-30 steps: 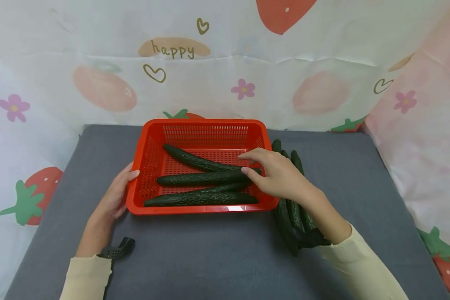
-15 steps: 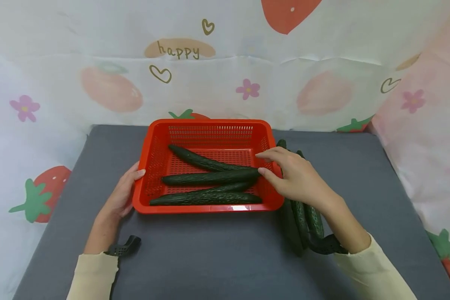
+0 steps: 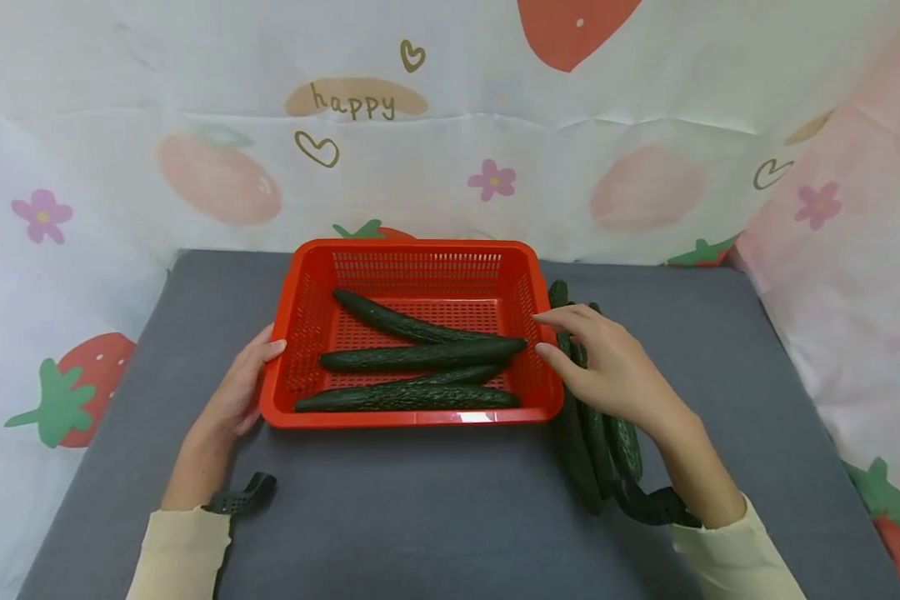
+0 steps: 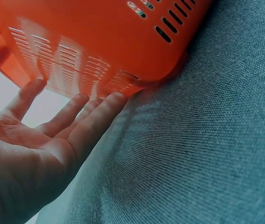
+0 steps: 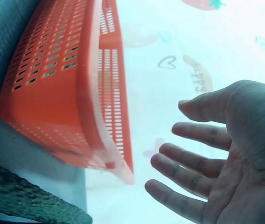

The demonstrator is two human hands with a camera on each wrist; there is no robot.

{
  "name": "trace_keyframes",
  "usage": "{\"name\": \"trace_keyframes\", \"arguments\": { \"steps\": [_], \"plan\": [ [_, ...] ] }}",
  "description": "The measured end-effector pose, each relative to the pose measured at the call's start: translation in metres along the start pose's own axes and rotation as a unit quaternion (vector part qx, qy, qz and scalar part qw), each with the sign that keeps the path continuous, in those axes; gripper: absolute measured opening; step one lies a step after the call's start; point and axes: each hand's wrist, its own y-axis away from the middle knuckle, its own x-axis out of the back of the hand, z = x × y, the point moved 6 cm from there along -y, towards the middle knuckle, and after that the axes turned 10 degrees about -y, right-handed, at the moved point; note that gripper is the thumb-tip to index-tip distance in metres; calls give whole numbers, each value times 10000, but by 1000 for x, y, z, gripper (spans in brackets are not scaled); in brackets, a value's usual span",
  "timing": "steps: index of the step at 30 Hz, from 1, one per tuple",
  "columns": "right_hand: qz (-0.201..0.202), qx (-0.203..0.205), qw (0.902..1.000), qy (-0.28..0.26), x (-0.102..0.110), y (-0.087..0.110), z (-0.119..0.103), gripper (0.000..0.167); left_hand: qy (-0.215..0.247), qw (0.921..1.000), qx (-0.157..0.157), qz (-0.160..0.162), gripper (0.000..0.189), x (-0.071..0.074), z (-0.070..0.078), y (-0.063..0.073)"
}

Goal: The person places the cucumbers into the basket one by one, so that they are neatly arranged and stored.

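Note:
A red plastic basket (image 3: pixel 412 419) with slotted walls stands on the table. Inside it lie several dark green cucumbers, among them a straight cucumber (image 3: pixel 420 356) across the middle. My left hand (image 3: pixel 234 392) grips the basket's left side, thumb over the rim; in the left wrist view its fingers (image 4: pixel 97 116) press against the outer wall. Above the right rim my right hand (image 3: pixel 621 367) hovers with loosely bent fingers and nothing in them. The right wrist view shows that palm and fingers apart from the basket wall (image 5: pixel 53 116).
More cucumbers (image 3: pixel 624 450) lie side by side on the table right of the basket, partly hidden under the right hand and wrist. A grey cloth (image 3: pixel 420 517) covers the table. A printed curtain (image 3: pixel 435 183) hangs close behind the basket.
My right hand has drawn back to the right, from over the cucumbers inside the basket to its right rim. The left hand keeps its hold on the basket.

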Motion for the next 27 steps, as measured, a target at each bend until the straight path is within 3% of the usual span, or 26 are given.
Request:
{"name": "trace_keyframes", "arguments": {
  "steps": [13, 27],
  "plan": [
    [283, 63, 9992, -271, -1, 14, 15, 41, 51, 9999, -92, -58, 41, 0, 0, 1],
    [576, -257, 9972, -392, 2, 28, 45, 42, 30, 10000, -43, -17, 44, 0, 0, 0]
  ]
}}
